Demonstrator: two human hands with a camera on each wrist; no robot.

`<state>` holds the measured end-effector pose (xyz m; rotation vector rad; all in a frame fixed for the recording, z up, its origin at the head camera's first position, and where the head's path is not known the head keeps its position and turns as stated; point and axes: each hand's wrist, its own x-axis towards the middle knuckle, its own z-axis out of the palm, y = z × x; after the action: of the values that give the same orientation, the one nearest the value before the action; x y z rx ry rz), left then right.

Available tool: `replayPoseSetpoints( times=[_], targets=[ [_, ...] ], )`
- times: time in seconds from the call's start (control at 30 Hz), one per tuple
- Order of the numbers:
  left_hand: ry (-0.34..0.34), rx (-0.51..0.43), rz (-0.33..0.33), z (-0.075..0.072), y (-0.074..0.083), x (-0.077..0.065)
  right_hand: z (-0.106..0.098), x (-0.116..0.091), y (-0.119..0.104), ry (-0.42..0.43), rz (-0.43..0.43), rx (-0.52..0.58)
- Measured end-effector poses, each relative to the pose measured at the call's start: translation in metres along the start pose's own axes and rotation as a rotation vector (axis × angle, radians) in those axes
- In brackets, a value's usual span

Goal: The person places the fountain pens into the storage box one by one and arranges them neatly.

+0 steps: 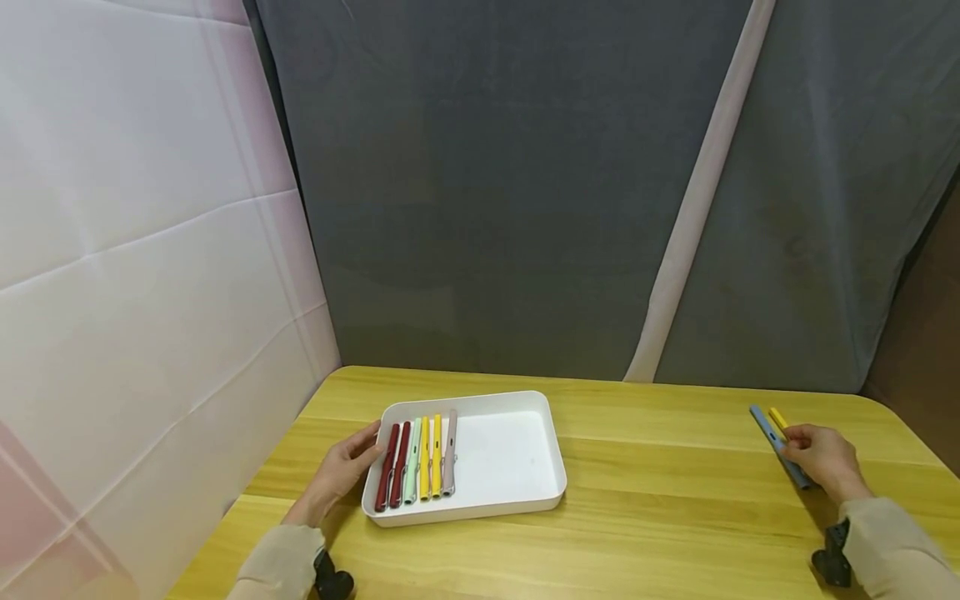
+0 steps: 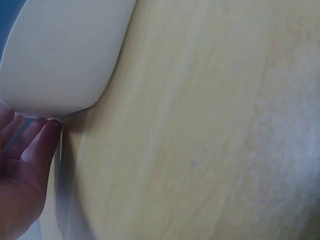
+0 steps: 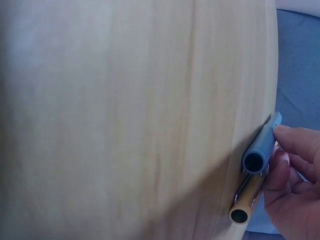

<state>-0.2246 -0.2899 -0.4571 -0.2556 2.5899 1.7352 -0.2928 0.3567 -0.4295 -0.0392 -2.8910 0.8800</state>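
My left hand (image 1: 341, 471) rests at the left end of a white tray (image 1: 510, 454). Its fingertips touch the outer wall, which the left wrist view shows from below. On the far right, a light blue pen (image 1: 767, 427) and a yellow pen (image 1: 777, 417) lie side by side. My right hand (image 1: 821, 458) pinches the blue pen (image 3: 260, 150), the thumb over its side. The yellow pen (image 3: 242, 210) is right beside it, partly hidden by the curled fingers. Both pens have wire clips and round, hollow-looking ends.
Inside the tray's left half, several pens stand in a row: dark red (image 1: 386, 471), pale green (image 1: 412, 462), yellow (image 1: 425, 458) and greyish pink (image 1: 450, 454). The wooden table (image 1: 660, 492) ends at a dark grey curtain (image 1: 480, 208). A white cloth (image 1: 150, 208) hangs left.
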Motion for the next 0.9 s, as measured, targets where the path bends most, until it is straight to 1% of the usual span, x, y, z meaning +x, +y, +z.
replayPoseSetpoints(
  times=[0.2,0.33,0.53,0.7,0.9],
  targets=[
    [-0.004,0.004,-0.009,-0.001,0.0,0.0,0.003,-0.001,-0.002,0.012,-0.032,-0.018],
    [-0.006,0.013,-0.002,-0.002,0.0,-0.001,0.005,-0.001,-0.004,0.023,-0.042,-0.029],
    [-0.001,0.022,0.017,-0.001,0.0,-0.001,0.006,0.0,-0.009,-0.008,-0.003,-0.028],
    [-0.001,0.021,0.012,-0.001,0.0,-0.002,0.006,0.002,-0.012,-0.049,0.041,-0.007],
    [0.001,0.014,-0.004,0.0,0.001,-0.002,0.005,0.002,-0.014,-0.065,0.02,-0.026]
  ],
)
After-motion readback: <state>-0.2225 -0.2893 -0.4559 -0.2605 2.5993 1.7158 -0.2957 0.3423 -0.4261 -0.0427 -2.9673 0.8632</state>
